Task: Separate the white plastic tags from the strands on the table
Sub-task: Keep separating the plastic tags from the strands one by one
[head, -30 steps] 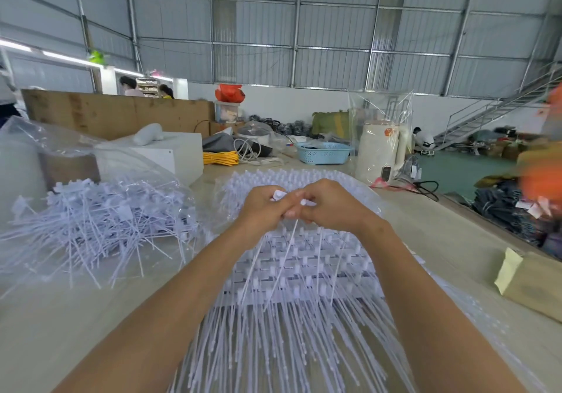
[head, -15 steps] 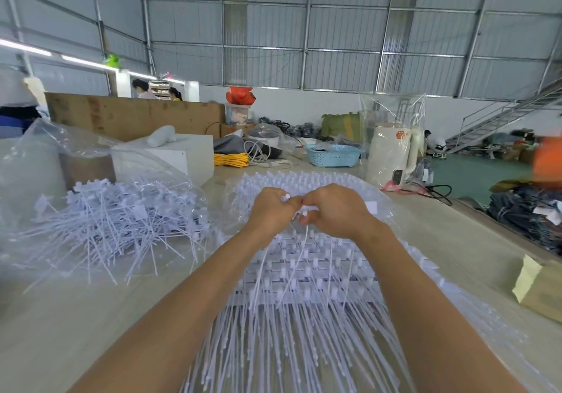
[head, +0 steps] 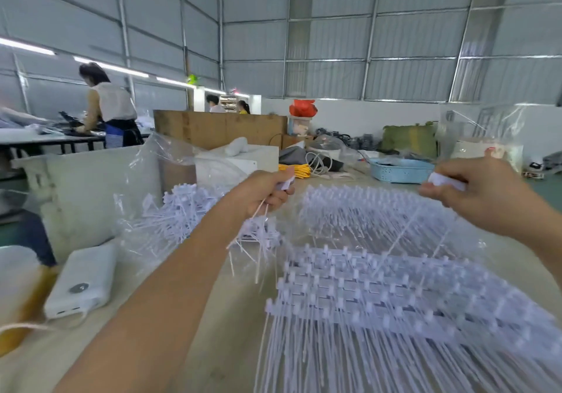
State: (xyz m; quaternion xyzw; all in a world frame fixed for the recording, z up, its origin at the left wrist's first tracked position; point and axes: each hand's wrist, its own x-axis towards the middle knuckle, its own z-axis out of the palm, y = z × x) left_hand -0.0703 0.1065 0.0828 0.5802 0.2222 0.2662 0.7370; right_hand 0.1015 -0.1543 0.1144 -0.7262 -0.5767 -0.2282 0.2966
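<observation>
A large stack of white plastic tag strips with long thin strands (head: 395, 295) is spread across the pale table top (head: 219, 316), and everything else is placed here in relation to it. Above the stack's far left corner the left hand (head: 264, 193) is held raised, its fingers curled round a small white plastic tag (head: 286, 183); a thin white strand (head: 260, 210) is seen hanging down from the fist. Above the stack's far right side the right hand (head: 480, 192) is raised, and a second white plastic tag (head: 447, 181) is pinched between its thumb and fingers. The two hands are held well apart — each is closed on its own piece. To the left of the stack, a loose heap of separated white tags with strands (head: 182, 213) is seen lying inside crumpled clear plastic wrap (head: 170, 161). Further left and nearer the camera, a white rectangular power bank (head: 82, 280) lies flat on the table, with a pale cable running from its near end. Beyond the stack, a light blue perforated plastic basket (head: 401, 170) is set on the table — and left of that basket a coil of yellow cord (head: 293, 170) is visible. Far to the left of the stack, a person in a white top (head: 109, 103) is seen standing at another table.
</observation>
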